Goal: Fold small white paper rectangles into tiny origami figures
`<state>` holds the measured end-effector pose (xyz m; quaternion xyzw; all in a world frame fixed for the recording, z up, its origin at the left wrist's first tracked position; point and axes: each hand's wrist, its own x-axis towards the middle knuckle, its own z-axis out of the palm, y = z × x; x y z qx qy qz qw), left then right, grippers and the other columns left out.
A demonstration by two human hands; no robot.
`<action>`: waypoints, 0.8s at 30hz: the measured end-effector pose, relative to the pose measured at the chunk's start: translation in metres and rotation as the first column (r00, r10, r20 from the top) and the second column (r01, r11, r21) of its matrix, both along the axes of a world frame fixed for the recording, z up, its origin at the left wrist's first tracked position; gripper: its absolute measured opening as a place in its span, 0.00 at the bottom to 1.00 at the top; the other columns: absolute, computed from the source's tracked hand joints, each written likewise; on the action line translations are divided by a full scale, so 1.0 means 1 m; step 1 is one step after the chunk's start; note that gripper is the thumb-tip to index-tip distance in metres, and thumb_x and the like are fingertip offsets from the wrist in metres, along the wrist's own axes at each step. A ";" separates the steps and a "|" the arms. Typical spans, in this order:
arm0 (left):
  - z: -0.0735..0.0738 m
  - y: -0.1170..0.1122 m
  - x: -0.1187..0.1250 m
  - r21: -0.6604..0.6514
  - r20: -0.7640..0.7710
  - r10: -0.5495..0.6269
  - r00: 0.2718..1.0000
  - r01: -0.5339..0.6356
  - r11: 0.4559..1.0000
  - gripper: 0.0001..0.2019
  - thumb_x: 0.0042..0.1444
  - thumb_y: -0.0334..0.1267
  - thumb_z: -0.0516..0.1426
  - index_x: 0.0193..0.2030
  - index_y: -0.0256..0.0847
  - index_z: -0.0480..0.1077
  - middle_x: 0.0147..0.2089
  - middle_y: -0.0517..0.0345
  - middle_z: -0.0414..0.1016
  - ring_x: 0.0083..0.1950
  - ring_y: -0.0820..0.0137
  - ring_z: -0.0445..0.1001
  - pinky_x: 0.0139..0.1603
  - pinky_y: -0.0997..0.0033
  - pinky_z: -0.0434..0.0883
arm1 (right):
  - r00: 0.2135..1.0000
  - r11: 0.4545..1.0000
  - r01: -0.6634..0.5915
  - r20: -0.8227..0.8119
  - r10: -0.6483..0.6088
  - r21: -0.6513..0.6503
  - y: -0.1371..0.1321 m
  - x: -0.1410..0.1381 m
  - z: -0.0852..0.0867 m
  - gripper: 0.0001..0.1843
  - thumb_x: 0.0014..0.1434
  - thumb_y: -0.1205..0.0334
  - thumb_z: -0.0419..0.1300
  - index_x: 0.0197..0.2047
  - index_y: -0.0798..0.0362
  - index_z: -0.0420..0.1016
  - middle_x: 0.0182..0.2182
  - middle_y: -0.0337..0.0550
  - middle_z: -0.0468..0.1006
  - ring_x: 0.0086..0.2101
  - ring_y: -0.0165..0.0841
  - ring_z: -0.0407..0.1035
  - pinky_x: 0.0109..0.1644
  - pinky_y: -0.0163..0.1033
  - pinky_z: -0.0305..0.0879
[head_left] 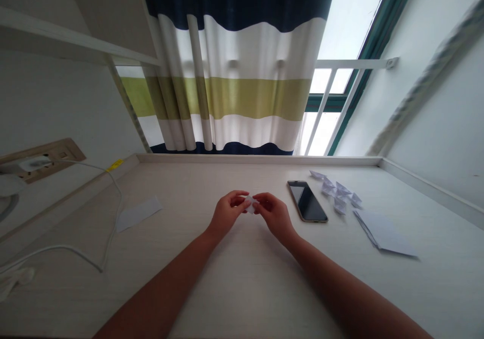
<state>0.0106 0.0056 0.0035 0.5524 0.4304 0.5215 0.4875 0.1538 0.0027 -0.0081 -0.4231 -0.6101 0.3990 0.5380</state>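
Observation:
A small folded piece of white paper is held between both hands above the middle of the desk. My left hand pinches its left side, thumb in front and fingers curled behind. On the other side my right hand grips the paper the same way. The fingertips of both hands nearly meet, and they cover part of the paper's edges. To the right lie several small folded paper boats in a cluster, beside a stack of white paper sheets.
A dark-screened phone lies right of my hands. At left are a loose paper strip, a white cable and a wall socket with a plug. The desk's raised back edge runs below a striped curtain.

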 end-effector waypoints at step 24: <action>0.002 -0.001 -0.003 0.005 -0.006 -0.008 1.000 0.008 1.000 0.12 0.41 0.36 0.61 0.35 0.38 0.74 0.26 0.57 0.76 0.27 0.71 0.74 0.34 0.70 0.71 | 0.945 0.975 -0.131 -0.320 0.069 -0.177 0.006 0.004 0.004 0.10 0.38 0.62 0.66 0.24 0.54 0.70 0.22 0.34 0.73 0.24 0.28 0.70 0.34 0.38 0.69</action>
